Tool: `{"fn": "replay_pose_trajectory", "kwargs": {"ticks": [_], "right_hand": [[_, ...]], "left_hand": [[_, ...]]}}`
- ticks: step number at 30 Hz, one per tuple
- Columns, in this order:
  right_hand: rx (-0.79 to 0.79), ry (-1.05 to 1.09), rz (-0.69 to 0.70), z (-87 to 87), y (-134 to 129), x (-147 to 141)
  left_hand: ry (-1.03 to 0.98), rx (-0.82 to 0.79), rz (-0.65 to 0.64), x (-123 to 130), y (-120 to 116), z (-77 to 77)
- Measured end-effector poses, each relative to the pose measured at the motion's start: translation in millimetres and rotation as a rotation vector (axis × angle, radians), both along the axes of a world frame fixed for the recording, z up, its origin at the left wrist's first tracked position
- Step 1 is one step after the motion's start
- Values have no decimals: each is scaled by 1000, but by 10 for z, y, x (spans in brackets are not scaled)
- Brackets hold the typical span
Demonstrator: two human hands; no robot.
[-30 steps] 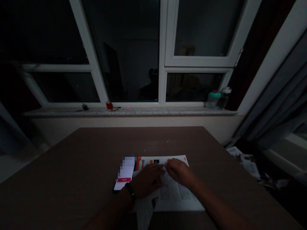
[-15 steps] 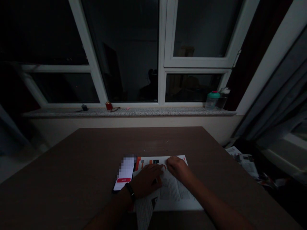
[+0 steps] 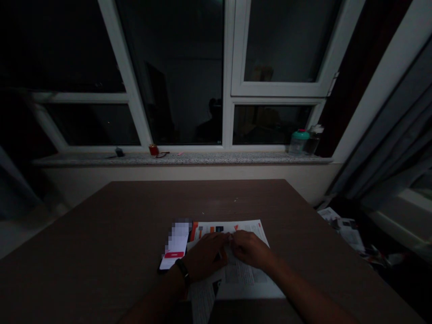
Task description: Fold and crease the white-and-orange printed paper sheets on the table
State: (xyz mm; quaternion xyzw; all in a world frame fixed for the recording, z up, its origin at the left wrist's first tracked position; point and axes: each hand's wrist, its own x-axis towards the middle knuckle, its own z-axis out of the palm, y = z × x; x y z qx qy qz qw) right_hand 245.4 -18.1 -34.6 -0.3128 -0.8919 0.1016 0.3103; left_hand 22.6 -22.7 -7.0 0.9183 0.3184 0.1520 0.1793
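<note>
A printed sheet of paper (image 3: 259, 285) with text and orange and black print lies on the brown table in front of me. My left hand (image 3: 205, 255), with a dark band on its wrist, rests across the sheet's left part; its fingers are stretched out and its thumb is apart. My right hand (image 3: 251, 247) is closed, its fingertips pinching a bit of paper against the tips of my left fingers. A narrow paper flap (image 3: 202, 301) sticks out below my left wrist over the near side. How the paper runs under my hands is hidden.
A phone (image 3: 177, 245) with a lit screen lies just left of the paper. Small white scraps dot the table (image 3: 135, 216) beyond it. Bottles (image 3: 299, 141) and a small red object (image 3: 153, 149) stand on the window sill. Printed papers (image 3: 349, 231) lie low at the right.
My right hand has moved down and slightly left toward me, staying closed, and its fingertips now meet my left fingers. My left hand has stayed nearly still.
</note>
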Motion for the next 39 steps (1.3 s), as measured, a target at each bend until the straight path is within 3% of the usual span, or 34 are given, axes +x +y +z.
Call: {"fn": "replay_pose_trajectory", "kwargs": {"ticks": [9,20,29,39], "right_hand": [[-12,70,-154,-98,149,45],[-98,56,63,13,-40,-21],[-78,100,-153,9,82,74],[-206,100,66,87,-68,-8]], "left_hand": [[5,-38,28,-41,8,-47],[-20,0,-7,-3,5,-17],[61,9,-4,-43,-1,-85],[56,-14,2,-34,34,-113]]}}
